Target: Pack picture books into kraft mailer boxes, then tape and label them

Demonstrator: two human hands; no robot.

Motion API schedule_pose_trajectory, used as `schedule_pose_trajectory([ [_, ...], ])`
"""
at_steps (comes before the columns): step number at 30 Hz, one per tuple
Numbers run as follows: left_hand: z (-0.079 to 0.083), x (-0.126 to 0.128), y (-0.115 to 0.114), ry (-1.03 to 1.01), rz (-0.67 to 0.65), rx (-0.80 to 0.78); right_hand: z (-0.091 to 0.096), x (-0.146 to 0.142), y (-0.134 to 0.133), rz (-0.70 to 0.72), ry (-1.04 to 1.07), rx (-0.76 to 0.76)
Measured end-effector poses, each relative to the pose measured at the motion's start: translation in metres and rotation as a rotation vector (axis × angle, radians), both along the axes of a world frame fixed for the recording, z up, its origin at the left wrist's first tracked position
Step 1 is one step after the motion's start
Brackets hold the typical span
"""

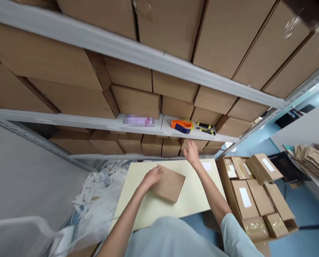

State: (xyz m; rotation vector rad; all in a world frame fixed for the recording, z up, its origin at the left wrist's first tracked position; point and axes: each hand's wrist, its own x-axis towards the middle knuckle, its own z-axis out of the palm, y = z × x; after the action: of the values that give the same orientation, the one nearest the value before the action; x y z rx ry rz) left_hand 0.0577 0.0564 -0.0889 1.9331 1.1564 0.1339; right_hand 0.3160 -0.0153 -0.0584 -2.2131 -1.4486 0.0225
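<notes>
A small closed cardboard box (169,182) lies at an angle on the pale yellow tabletop (140,214). My left hand (153,175) grips its upper left edge, with the fingers bent over the side. My right hand (191,153) is raised over the far side of the table, short of the shelf edge; its fingers are slightly bent and apart, and I see nothing in them. On the shelf just beyond it rests an orange and dark blue tape dispenser (182,126). Two yellow and black utility knives (206,128) lie to the right of the dispenser. A white label (207,166) is on the tabletop near my right forearm.
Metal shelving (138,126) packed with cardboard boxes (132,101) rises behind the table. At right stands a large open carton (230,200) full of smaller boxes. White scrap material (103,196) is heaped at left. Flattened cardboard (312,160) is stacked at far right.
</notes>
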Motion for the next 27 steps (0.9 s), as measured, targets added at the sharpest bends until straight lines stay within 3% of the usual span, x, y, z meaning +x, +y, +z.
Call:
schedule_pose_trajectory([
  [2,0.046,0.025,0.027,-0.091,0.009,0.034,0.049,0.015,0.050,0.027,-0.108,0.006],
  [4,0.090,0.045,0.042,-0.186,0.026,0.078,0.086,0.023,0.091,-0.016,-0.156,-0.133],
  [6,0.121,0.056,0.046,-0.262,0.024,0.119,0.107,0.027,0.120,-0.065,-0.155,-0.293],
  [8,0.135,0.057,0.042,-0.311,0.016,0.127,0.114,0.030,0.136,-0.072,-0.140,-0.376],
  [10,0.133,0.052,0.034,-0.338,0.021,0.106,0.114,0.034,0.143,-0.059,-0.133,-0.411],
  [13,0.117,0.040,0.019,-0.377,0.027,0.039,0.111,0.039,0.141,-0.045,-0.129,-0.438],
  [18,0.087,0.022,-0.010,-0.476,0.040,-0.082,0.097,0.033,0.117,-0.063,-0.149,-0.376],
  [22,0.052,-0.007,-0.031,-0.557,0.108,-0.181,0.060,0.009,0.053,-0.096,0.052,-0.126],
  [24,0.034,-0.022,-0.041,-0.569,0.157,-0.233,0.037,-0.015,0.005,-0.072,0.291,0.010],
  [27,0.019,-0.036,-0.059,-0.578,0.212,-0.286,0.010,-0.063,-0.072,0.052,0.712,0.091],
])
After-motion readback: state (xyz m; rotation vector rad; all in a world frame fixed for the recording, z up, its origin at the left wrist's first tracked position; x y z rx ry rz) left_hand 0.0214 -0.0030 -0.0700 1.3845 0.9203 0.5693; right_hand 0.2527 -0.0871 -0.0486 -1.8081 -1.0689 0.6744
